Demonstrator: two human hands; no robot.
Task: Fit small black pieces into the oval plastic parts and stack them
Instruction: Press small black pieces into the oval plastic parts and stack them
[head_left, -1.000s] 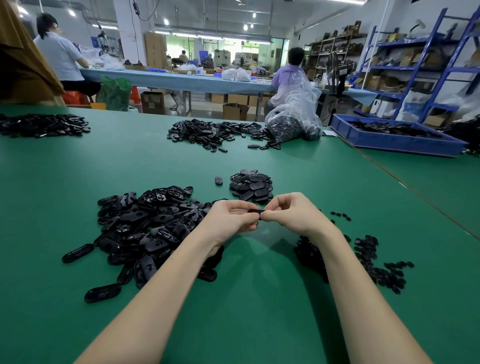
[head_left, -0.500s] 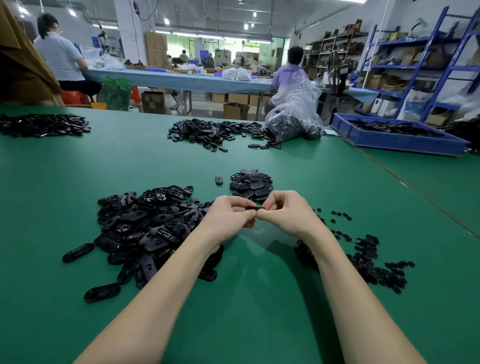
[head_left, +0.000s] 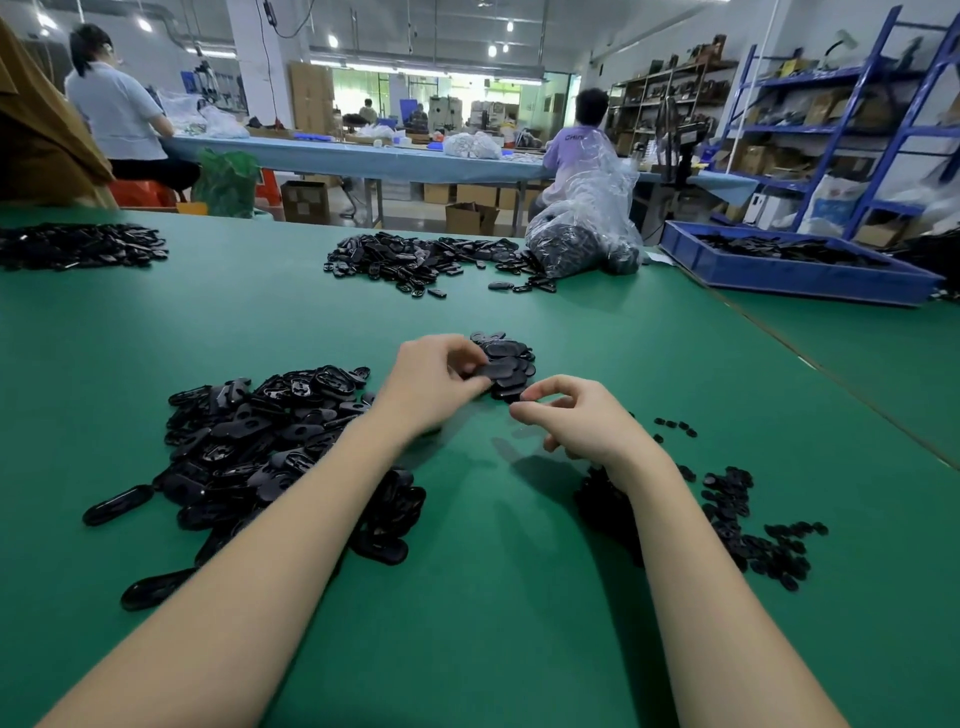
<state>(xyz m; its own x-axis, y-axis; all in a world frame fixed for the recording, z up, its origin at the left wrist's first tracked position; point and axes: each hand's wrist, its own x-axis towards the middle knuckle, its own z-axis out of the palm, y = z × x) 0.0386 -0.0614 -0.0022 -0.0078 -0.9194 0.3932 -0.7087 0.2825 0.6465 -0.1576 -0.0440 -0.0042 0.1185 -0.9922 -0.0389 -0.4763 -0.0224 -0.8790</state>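
Hands split apart: left hand (head_left: 439, 382) moved forward, pinching an oval part (head_left: 493, 370) over the small stack (head_left: 506, 364); right hand (head_left: 582, 423) loosely curled, holding nothing, above green worktop (head_left: 519, 597) near small black pieces (head_left: 748, 525).

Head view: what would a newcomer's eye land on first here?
Probably the two bare forearms reaching over the green table, the left hand holding an oval part at the small finished stack. Next, the big heap of oval parts on the left and the small black pieces on the right.
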